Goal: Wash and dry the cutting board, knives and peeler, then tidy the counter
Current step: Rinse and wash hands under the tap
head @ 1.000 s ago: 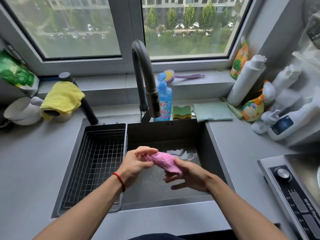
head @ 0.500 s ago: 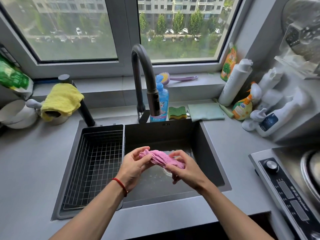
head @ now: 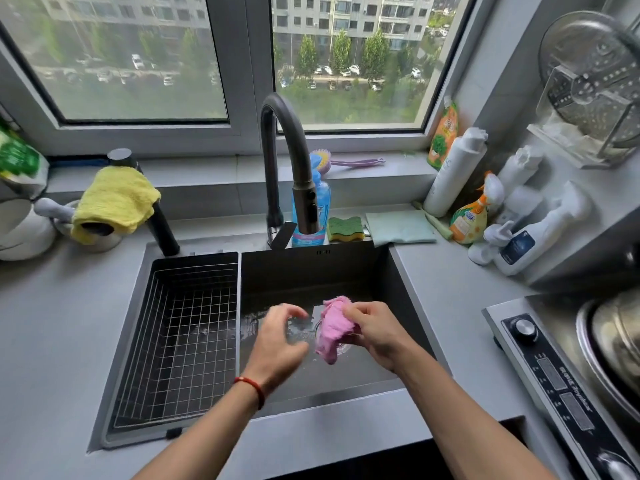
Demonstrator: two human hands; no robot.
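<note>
My right hand (head: 375, 332) grips a crumpled pink cloth (head: 331, 330) over the dark sink (head: 346, 271), above the drain. My left hand (head: 278, 344) hovers just left of the cloth with curled fingers, apart from it and holding nothing; it looks blurred. A red band circles that wrist. No cutting board, knife or peeler shows in this view.
A wire basket (head: 180, 337) fills the sink's left part. The faucet (head: 287, 168) arches behind, with a blue soap bottle (head: 318, 216), green sponge (head: 345, 229) and green cloth (head: 398, 226). Spray bottles (head: 533, 233) crowd the right; a stove (head: 568, 386) lies lower right. A yellow cloth (head: 116, 200) hangs left.
Both hands were wringing the pink cloth together. Now my left hand has let go and drawn left, while my right hand alone keeps the cloth, which hangs looser.
</note>
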